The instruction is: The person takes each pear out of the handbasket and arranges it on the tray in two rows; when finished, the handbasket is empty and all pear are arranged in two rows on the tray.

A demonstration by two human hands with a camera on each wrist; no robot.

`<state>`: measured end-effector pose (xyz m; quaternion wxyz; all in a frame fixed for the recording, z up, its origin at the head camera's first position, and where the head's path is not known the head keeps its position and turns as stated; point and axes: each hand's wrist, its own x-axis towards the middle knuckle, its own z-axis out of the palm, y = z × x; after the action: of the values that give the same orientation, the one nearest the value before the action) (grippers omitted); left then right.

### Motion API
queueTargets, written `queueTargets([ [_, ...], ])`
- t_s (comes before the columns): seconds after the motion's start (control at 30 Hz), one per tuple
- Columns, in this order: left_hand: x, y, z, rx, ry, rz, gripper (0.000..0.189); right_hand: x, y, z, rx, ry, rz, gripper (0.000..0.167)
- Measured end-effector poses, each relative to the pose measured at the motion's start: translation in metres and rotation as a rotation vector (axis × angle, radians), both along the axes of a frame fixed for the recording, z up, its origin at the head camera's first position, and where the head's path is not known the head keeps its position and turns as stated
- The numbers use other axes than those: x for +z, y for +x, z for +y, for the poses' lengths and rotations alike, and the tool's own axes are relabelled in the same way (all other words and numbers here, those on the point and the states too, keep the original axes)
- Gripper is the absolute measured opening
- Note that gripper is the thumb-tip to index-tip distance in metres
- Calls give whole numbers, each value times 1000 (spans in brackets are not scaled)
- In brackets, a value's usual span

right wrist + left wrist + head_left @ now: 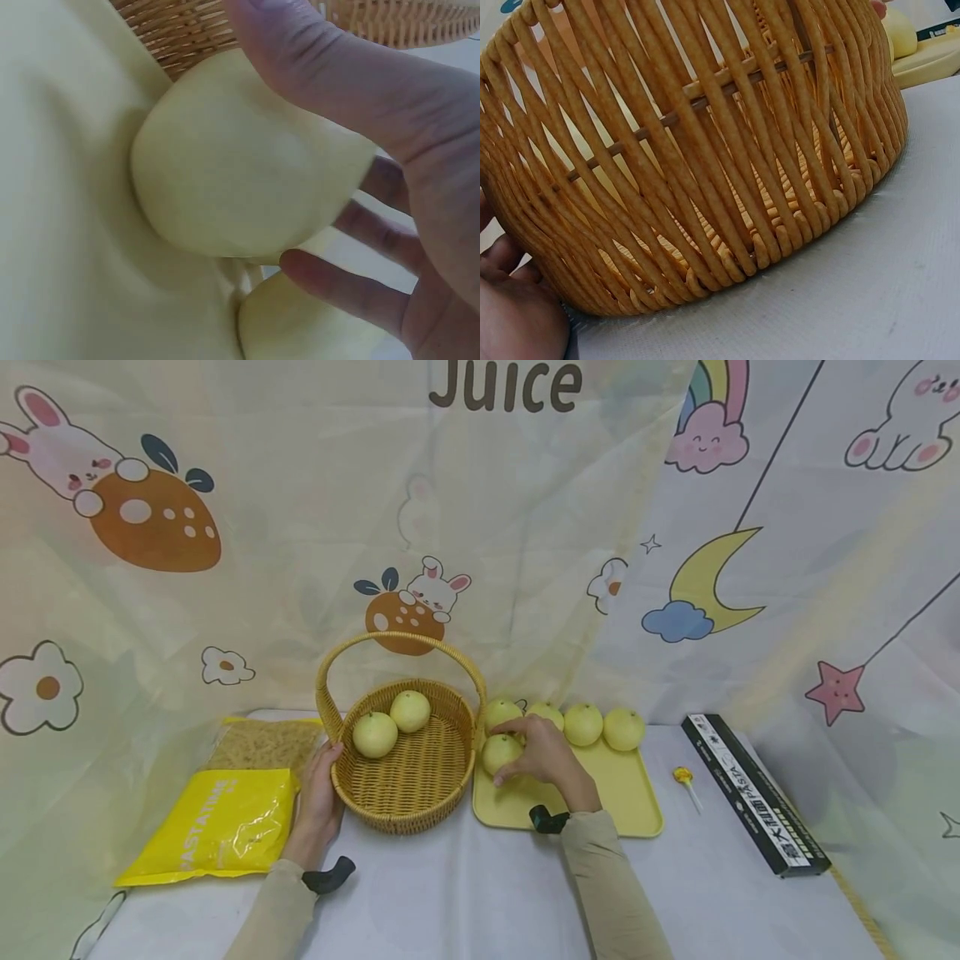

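Observation:
A wicker basket (pixel 405 785) with an arched handle stands on the table, two pale yellow-green round pears (pixel 375 735) inside it towards the back left. My left hand (pixel 321 797) grips the basket's left side, fingertips at the rim by the handle's base; the left wrist view shows its curled fingers against the woven wall. To the right of the basket lies a yellow tray (pixel 630 802). My right hand (pixel 551 756) holds the front left pear (pixel 240 165) on it, thumb on one side and fingers round the other. Several other pears (pixel 583 725) sit along the tray's back.
Left of the basket lies a yellow pasta bag (pixel 225 827), with a bag of brown dry pasta (pixel 262 745) behind it. A lollipop (pixel 683 777) and a long black box (pixel 757 793) lie right of the tray. A printed cloth (pixel 525 527) hangs behind the table.

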<state>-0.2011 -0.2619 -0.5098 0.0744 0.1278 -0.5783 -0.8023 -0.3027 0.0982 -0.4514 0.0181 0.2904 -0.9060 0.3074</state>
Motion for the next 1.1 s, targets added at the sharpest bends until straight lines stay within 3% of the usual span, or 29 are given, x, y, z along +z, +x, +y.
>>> queueTargets([
  [0.17, -1, 1, -2, 8, -2, -4, 64, 9, 4, 3, 6, -40, -23, 77],
  [0.27, -1, 1, -2, 12, 6, -2, 64, 19, 9, 4, 13, -136, -33, 67],
  [0.43, -1, 2, -2, 11, 12, 2, 63, 43, 20, 1, 39, -313, 27, 42],
  [0.57, 0, 1, -3, 15, 21, 15, 62, 63, 30, -8, 81, -408, 75, 34],
  [0.77, 1, 1, -6, 21, 22, 21, 61, 76, 48, -34, 197, -539, -82, 32],
  [0.87, 1, 0, -5, 17, 19, 23, 62, 70, 53, -51, 231, -538, -119, 37],
  [1.1, -1, -1, -2, 7, 35, 35, 60, 57, 58, -91, 247, -395, -131, 58],
])
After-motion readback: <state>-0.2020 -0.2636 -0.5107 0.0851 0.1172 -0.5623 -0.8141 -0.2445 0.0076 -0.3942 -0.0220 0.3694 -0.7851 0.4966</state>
